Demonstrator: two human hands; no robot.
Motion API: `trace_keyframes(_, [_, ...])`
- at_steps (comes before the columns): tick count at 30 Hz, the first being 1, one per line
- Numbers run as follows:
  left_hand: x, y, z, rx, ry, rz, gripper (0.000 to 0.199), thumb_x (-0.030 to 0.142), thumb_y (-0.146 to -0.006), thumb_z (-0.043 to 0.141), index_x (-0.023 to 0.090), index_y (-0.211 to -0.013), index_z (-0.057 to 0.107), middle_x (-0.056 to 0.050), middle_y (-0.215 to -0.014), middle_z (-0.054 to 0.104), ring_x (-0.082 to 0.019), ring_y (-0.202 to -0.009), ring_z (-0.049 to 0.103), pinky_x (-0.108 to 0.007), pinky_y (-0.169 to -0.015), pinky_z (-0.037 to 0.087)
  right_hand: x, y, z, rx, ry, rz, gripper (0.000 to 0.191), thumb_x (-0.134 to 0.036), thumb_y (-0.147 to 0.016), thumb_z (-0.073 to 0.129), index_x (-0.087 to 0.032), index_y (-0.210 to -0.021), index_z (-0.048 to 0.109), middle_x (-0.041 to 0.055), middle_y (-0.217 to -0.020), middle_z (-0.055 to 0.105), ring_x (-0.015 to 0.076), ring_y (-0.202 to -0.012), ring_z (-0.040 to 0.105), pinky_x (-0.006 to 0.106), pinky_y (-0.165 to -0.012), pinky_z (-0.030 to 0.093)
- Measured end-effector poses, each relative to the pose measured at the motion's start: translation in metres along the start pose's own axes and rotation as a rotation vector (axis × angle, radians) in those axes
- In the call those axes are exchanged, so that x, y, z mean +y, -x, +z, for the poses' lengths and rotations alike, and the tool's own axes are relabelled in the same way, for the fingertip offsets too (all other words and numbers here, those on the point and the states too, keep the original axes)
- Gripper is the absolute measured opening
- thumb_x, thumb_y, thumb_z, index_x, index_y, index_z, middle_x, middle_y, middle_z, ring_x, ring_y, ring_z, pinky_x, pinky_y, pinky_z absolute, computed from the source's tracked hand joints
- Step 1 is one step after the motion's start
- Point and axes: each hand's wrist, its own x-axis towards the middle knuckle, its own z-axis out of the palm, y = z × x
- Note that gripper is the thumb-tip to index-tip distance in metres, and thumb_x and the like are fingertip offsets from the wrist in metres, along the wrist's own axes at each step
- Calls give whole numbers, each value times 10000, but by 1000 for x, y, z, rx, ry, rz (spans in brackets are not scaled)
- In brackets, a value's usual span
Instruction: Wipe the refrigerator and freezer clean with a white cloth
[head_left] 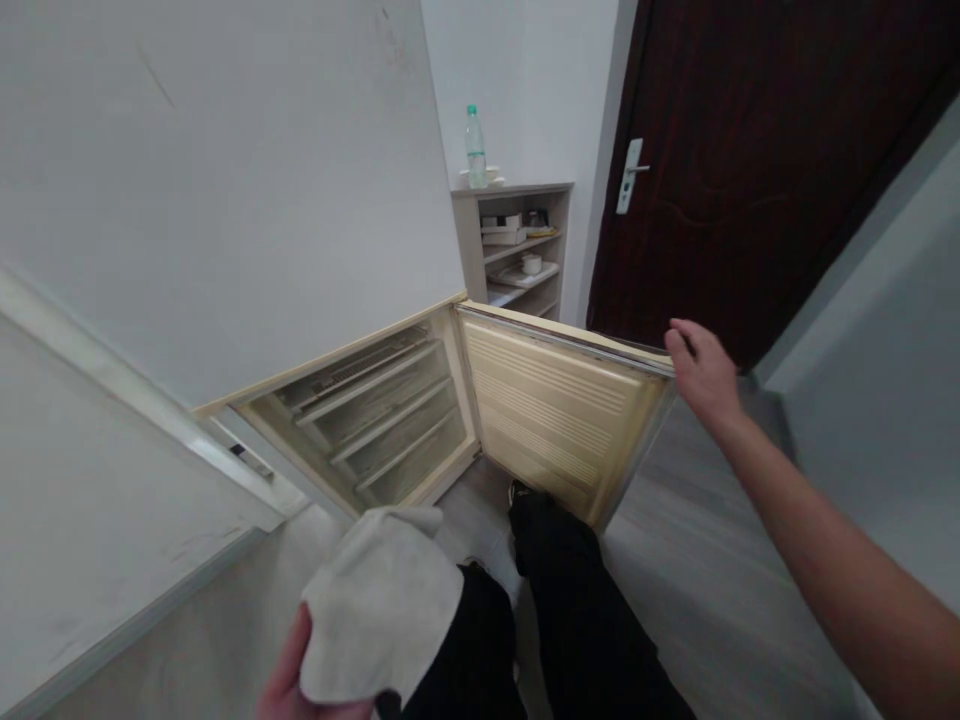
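Big white fridge body (225, 180) fills the left and far-left, its upper door (112, 480) angled across the near left. Dark brown room door (750, 150) with a metal handle (630, 175) stands far right; grey wall (900, 330) runs down the right side. Low freezer compartment (375, 415) stands open at centre, yellowed inside, with clear drawer fronts stacked one above another. Freezer door (559, 420) swung out to the right, ribbed cream inner panel facing the camera, its lower edge just above the grey floor (697, 560). Person's legs in black trousers (570, 610) reach forward along the floor, one foot just below the open door, between the camera and the compartment. Far behind, a small open shelf unit (517, 245) stands between fridge and room door, boxes and a cup on its shelves, a clear plastic bottle (475, 150) with green cap upright on top. White cloth (382, 610) lies near centre-left, draped over the left hand (289, 685) and partly over the left thigh, well apart from the freezer door's top edge. Left hand low at the frame edge, mostly hidden under the cloth; fingers wrapped around the cloth from beneath. Right hand (701, 375) stretched out to the far right corner of the freezer door, fingers loosely curled over its top edge and touching it, thumb on the near side, not clenched.
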Motion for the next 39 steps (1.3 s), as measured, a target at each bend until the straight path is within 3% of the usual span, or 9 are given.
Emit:
trace_keyframes(2, [17,-26,33,116,302,-93,249,611,-884,636,511,-1033,807,100,-1154,773,-249,-1088,756,-312,-826,688,13,-13,16,-200,8,144,533,-493,-1021,430,-146,-1208,788,150,-1307,725,285,-1277,644,412,-1098,471])
trace_keyframes(6, [52,-92,107,-98,462,-16,230,272,-976,546,264,-1050,763,-44,-1095,796,-218,-985,770,-338,-871,663,20,-20,23,-302,187,228,534,-458,-1024,412,-164,-1085,854,134,-1025,798,300,-1073,727,351,-896,488])
trace_keyframes(8, [67,-129,147,-86,289,251,97,319,-904,705,233,-946,693,-13,-947,766,-165,-801,725,-261,-757,630,16,-17,20,-275,228,218,526,-435,-1017,417,-155,-1069,860,137,-976,800,291,-1022,736,331,-832,464])
trace_keyframes(10, [82,-169,187,-73,-81,601,296,470,-864,733,213,-866,587,8,-802,658,-133,-676,621,-220,-644,547,10,-12,19,-246,222,225,524,-432,-1010,421,-149,-1071,859,133,-956,801,274,-974,740,316,-781,441])
trace_keyframes(11, [89,-188,206,-75,-147,668,339,510,-848,717,213,-849,556,15,-771,612,-133,-660,581,-221,-626,515,8,-10,19,-236,214,227,523,-434,-1005,425,-150,-1062,860,129,-945,802,266,-950,741,311,-760,428])
trace_keyframes(17, [114,-291,302,-63,-562,946,198,404,-902,595,218,-833,585,-17,-832,601,-183,-799,561,-286,-774,454,14,-5,25,-150,146,160,516,-451,-958,435,-164,-852,851,101,-845,785,224,-831,716,295,-702,373])
trace_keyframes(22, [91,-340,341,-81,-905,1051,211,362,-938,478,229,-788,544,-71,-864,602,-262,-889,586,-394,-903,462,22,-1,30,-93,60,100,583,-533,-964,410,-177,-731,809,81,-727,738,189,-696,666,296,-647,349])
trace_keyframes(30, [69,-341,359,-280,-1154,1279,298,475,-951,432,239,-801,535,-107,-928,596,-301,-1001,557,-433,-992,432,34,-7,44,78,-100,143,698,-623,-1033,331,-189,-747,798,94,-824,775,204,-775,706,307,-754,458])
trace_keyframes(39, [-7,-236,405,-573,-970,1532,297,395,-1029,506,212,-844,649,-91,-910,667,-253,-919,594,-363,-863,430,38,-10,43,-36,-199,159,895,-827,-1005,186,-193,-731,755,111,-876,763,228,-851,698,327,-806,470])
